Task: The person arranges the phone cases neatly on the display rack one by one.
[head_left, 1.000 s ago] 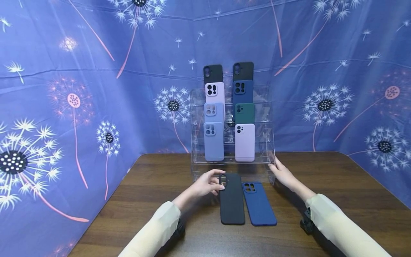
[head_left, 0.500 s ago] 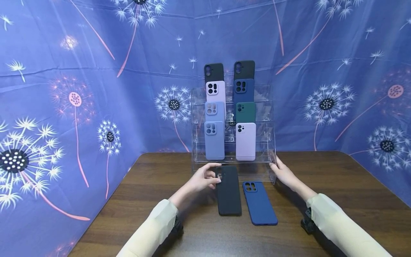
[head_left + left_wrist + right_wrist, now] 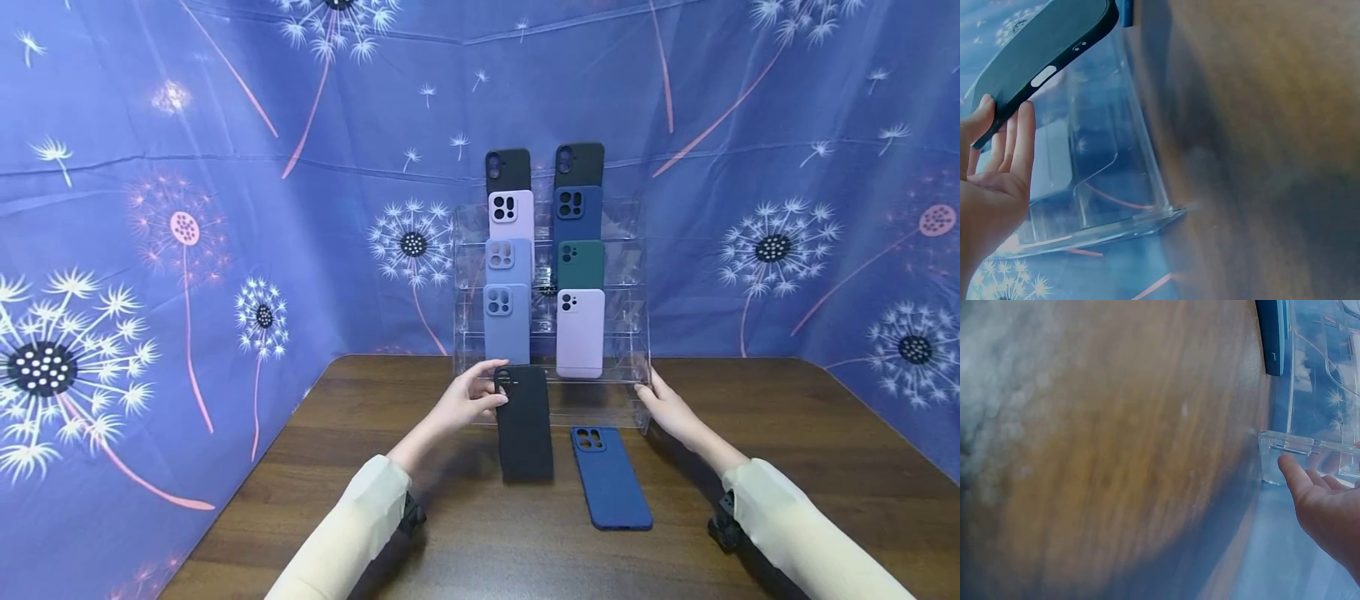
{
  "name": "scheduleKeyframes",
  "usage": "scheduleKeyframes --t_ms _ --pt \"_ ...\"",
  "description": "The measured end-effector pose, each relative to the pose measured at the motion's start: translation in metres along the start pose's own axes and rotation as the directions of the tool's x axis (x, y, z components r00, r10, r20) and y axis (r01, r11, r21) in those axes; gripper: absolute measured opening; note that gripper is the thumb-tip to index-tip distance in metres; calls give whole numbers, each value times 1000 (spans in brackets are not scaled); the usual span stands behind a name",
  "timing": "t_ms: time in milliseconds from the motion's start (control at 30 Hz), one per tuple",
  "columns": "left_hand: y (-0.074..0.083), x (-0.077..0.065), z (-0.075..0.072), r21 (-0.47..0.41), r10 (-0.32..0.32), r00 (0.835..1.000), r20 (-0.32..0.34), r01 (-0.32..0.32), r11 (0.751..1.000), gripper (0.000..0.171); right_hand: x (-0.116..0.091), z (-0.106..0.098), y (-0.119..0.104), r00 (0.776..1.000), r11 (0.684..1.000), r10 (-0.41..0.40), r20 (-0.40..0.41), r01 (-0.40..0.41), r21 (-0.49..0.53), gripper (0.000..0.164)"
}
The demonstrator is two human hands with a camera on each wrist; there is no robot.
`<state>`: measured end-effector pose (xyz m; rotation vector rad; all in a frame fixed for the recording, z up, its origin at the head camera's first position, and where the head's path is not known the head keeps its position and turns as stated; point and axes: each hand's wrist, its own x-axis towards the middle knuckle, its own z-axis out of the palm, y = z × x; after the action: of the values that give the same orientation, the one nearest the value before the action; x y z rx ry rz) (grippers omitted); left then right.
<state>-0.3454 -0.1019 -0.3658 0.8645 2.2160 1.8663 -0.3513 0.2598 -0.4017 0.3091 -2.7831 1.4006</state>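
My left hand (image 3: 467, 393) pinches a black phone case (image 3: 525, 425) by its upper left side, near the camera cutout, thumb in front and fingers behind. In the left wrist view the black case (image 3: 1047, 53) tilts, its side slot facing the camera. It overlaps the lower front of a clear tiered display stand (image 3: 585, 400). My right hand (image 3: 667, 408) rests against the stand's right side, with fingers fairly straight along the clear side panel (image 3: 1297, 444). A blue phone case (image 3: 612, 479) lies on the table in front of the stand, camera cutout toward the stand.
Two columns of cases stand on the tiers. At left are light blue (image 3: 507, 329), another light blue, lilac (image 3: 517, 212) and black; at right, pale pink (image 3: 580, 337), green (image 3: 581, 262), navy (image 3: 579, 218) and black (image 3: 581, 165). A dandelion-print cloth (image 3: 262, 192) hangs behind the wooden table (image 3: 300, 500).
My left hand has lifted the black case up and slightly left, off its spot beside the blue case, toward the stand. My right hand stays at the stand's side.
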Motion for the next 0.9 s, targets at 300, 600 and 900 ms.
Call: scheduleKeyframes --t_ms 300,600,900 --pt "33 3 -14 28 35 993 -113 -32 999 58 -1 0 2 1000 1000 3 -9 -3 -29 63" --pt "45 8 -23 201 106 977 -186 -67 977 55 -4 3 5 1000 1000 -8 -6 8 15 62" --pt "10 30 -32 326 171 951 -257 -81 942 55 -2 0 3 1000 1000 -21 -15 21 14 62"
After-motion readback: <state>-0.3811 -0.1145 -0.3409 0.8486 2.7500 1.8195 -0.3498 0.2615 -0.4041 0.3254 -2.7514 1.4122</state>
